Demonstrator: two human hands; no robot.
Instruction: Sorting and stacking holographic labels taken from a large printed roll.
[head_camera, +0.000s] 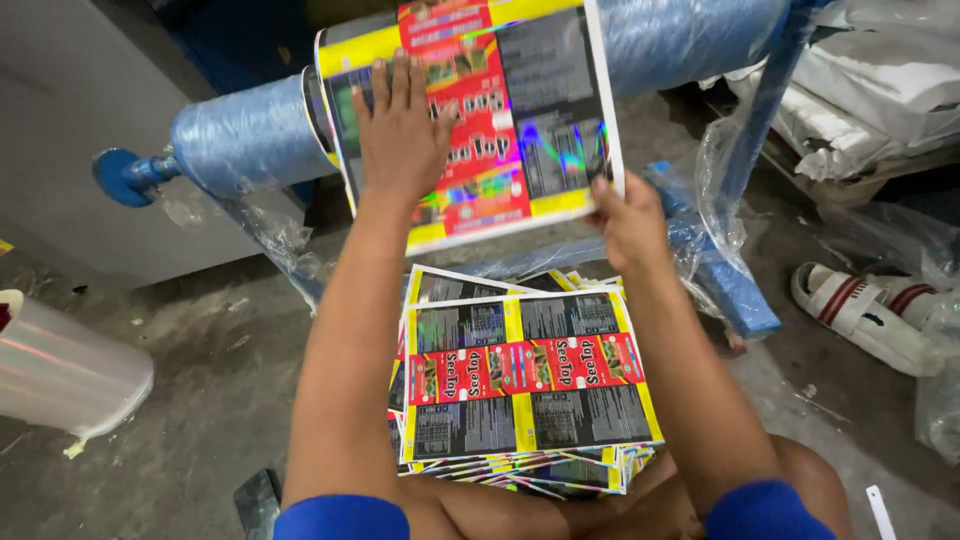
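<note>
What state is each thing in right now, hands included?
Left hand: flat, fingers spread, pressing on the lifted sheet.
Right hand: pinching the lifted sheet's lower right edge.
Lifted sheet: raised off the stack, tilted against the blue roller.
Sheet stack: lying flat, fanned unevenly, printed side up.
Blue roller: horizontal, wrapped in film.
Clear film roll: lying on its side on the floor.
Sandals: on the floor, unworn.

I am in a packing workshop. Under my left hand (402, 125) is a big blue roll of plastic wrap (250, 135) on a blue stand (745, 290). Below my hands, a pile of shiny printed sheets (525, 385) lies on the dirty concrete floor (200, 370).
</note>
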